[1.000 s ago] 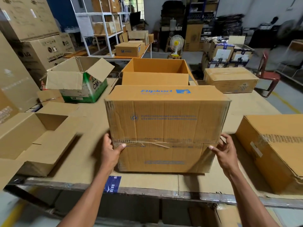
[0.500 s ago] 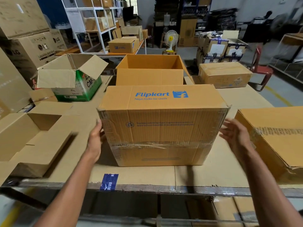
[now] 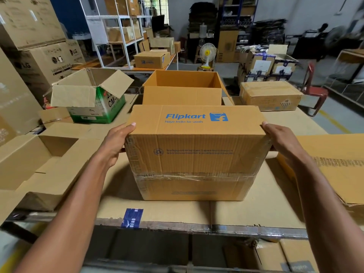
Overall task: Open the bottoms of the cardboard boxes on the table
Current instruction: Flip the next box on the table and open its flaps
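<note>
A brown Flipkart cardboard box [image 3: 195, 148] lies on its side in the middle of the table [image 3: 177, 211], its taped seam facing me. My left hand [image 3: 116, 144] grips the box's upper left edge, thumb over the top face. My right hand [image 3: 279, 138] grips the upper right edge the same way. The fingers of both hands are hidden behind the box's sides.
An open orange box [image 3: 183, 89] stands right behind. A green-sided open box [image 3: 92, 97] is at back left, flattened open cartons [image 3: 39, 162] at left, a closed box [image 3: 338, 166] at right, another closed box [image 3: 269, 95] at back right. Shelves and stacked cartons fill the room behind.
Both hands rose from the box's lower corners to its upper side edges and took hold. The box tipped back a little, showing more of its printed top face.
</note>
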A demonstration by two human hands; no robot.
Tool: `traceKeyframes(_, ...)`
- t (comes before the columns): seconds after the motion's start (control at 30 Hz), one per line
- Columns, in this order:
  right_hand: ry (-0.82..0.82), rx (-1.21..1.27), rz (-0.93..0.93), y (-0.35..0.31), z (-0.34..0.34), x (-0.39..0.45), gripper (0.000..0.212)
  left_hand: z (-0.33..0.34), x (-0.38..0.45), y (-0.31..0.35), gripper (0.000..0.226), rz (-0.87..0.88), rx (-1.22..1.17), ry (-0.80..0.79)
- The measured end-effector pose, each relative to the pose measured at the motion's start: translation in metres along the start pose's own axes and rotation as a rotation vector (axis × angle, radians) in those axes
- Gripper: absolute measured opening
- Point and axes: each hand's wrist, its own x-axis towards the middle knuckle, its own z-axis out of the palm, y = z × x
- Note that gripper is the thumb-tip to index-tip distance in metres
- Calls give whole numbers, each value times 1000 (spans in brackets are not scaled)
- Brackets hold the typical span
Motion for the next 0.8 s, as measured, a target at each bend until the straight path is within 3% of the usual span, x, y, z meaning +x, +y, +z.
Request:
traceKeyframes(0.13, -54, 99, -63, 3, -11, -10, 38, -9, -2, -11, 57, 77, 9, -16)
traceKeyframes(0.23, -56, 188, -115, 14, -14, -12, 33, -3, -15, -17, 39, 154, -33, -31)
traceKeyframes(0.4, -44, 354, -65, 73, -7, -21, 69, 1, -36, -64, 71, 139, -26, -24)
traceKeyframes(0.5, -11, 350, -3, 115, 8, -41, 74, 6, -53, -98, 80, 62, 8, 22)
traceKeyframes(0.67, 55, 224, 84, 167, 36, -69, 44, 11, -73, -152, 70, -54, 21, 72)
traceKeyframes(0.8, 44, 211, 178, 189, 58, -91, 37, 13, -81, -192, 54, -174, 49, 57)
